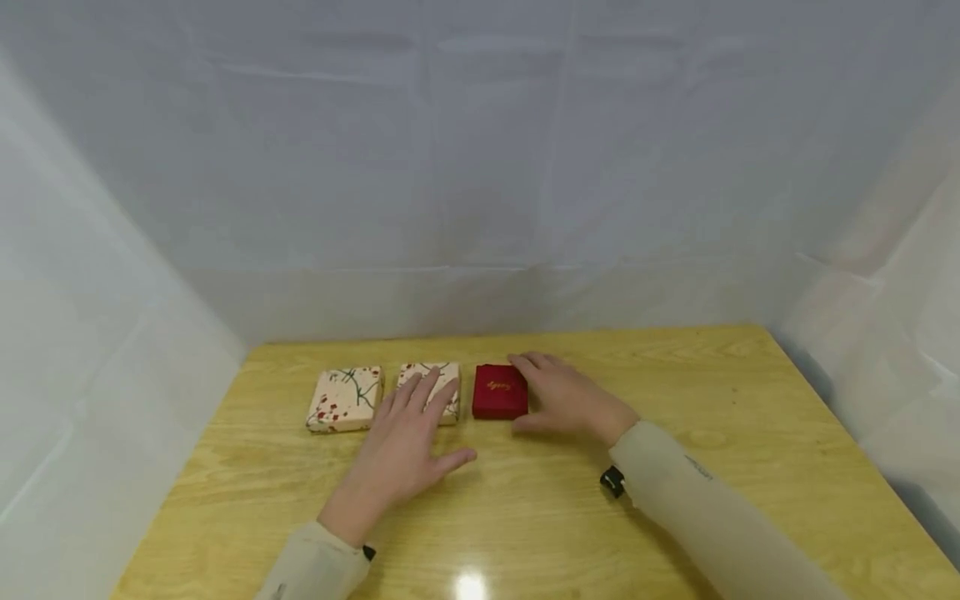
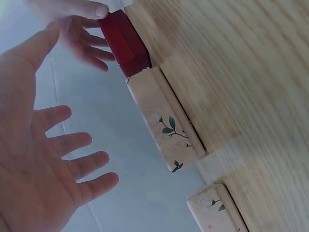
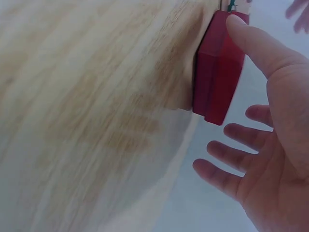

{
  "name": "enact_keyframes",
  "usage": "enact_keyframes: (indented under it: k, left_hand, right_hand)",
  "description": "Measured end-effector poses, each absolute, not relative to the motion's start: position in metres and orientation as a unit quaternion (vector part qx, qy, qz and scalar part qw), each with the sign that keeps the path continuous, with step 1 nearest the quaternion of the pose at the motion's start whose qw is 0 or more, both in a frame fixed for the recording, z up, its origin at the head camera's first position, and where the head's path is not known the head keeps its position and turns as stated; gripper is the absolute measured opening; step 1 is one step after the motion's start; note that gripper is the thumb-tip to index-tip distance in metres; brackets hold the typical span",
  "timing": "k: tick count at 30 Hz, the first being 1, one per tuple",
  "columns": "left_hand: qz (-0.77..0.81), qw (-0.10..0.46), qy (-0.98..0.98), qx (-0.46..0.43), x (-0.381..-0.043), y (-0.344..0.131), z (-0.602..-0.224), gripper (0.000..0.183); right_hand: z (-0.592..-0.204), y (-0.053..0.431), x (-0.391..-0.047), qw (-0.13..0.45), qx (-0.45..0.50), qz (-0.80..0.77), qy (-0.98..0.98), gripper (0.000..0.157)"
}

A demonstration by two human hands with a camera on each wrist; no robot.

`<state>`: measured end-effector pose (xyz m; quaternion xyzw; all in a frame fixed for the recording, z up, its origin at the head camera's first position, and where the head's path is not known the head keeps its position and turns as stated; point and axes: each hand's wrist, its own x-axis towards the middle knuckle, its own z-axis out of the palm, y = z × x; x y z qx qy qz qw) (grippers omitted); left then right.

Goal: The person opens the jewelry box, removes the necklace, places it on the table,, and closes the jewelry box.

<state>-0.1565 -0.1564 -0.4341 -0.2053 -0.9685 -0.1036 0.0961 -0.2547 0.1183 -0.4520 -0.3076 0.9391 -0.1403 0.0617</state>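
Observation:
Two cream boxes with a floral branch print, a left one (image 1: 345, 400) and a middle one (image 1: 452, 408), lie in a row with a small dark red box (image 1: 500, 392) bearing gold lettering. My left hand (image 1: 401, 450) is spread above the table, its fingers overlapping the middle box in the head view. The left wrist view shows that palm with nothing in it. At the right side of the red box is my right hand (image 1: 570, 400), thumb by the near corner and fingers by the far one. Its fingers are loosely extended, apart from the box in the right wrist view.
The boxes stand toward the back of a wooden table (image 1: 525, 517). White sheeting (image 1: 480, 167) hangs behind the table and along both sides. A small black piece (image 1: 612, 481) sits at the right sleeve's cuff.

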Motion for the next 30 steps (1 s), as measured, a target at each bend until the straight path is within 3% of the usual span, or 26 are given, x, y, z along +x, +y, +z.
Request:
enact_keyframes:
  k: [14,30]
  left_hand:
    - [-0.108,0.103,-0.966,-0.211,-0.159,-0.154,-0.438,0.101]
    - [-0.137,0.108,-0.96,-0.219,-0.163,-0.153,-0.44,0.106]
  right_hand:
    - [-0.465,0.11,-0.273,0.117,-0.287,-0.167,0.936,0.105]
    - [-0.452,0.122,-0.267,0.103,-0.303,-0.219,0.922,0.098]
